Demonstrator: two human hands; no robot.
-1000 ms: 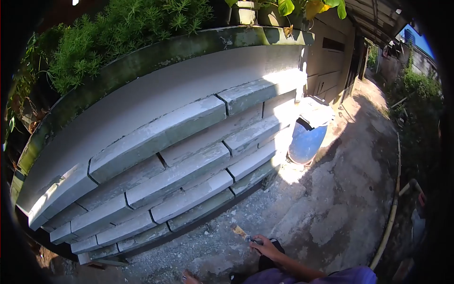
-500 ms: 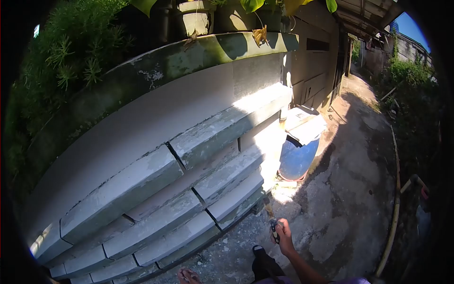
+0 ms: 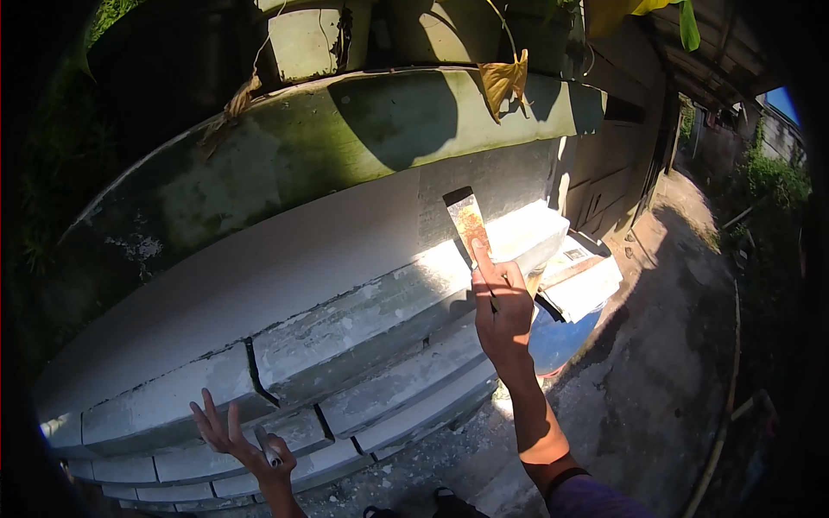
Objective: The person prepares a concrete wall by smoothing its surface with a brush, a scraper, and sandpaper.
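Note:
My right hand [image 3: 503,311] is raised before the wall, closed round a flat scraper [image 3: 469,226]. Its rust-stained blade points up and has a dark end edge; the index finger lies along it. Behind the blade is the grey wall panel [image 3: 440,186], above the sunlit top ledge [image 3: 509,231]. I cannot tell whether the blade touches the wall. At the lower left, my left hand [image 3: 237,439] has several fingers spread, while a small greyish thing [image 3: 269,447], too unclear to name, sits by its thumb and palm. That hand is in front of the lower block ledges [image 3: 186,462].
Potted plants [image 3: 302,43] stand above the mossy upper ledge [image 3: 259,155], with a dry leaf [image 3: 503,82] hanging over it. A blue barrel [image 3: 561,335] bears flat sheets [image 3: 580,281] at the wall's end. The concrete path [image 3: 639,371] runs along the right.
My right hand has risen with the scraper from low over the path to the upper wall. My left hand has risen into clearer view at the lower left. The view is nearer the wall.

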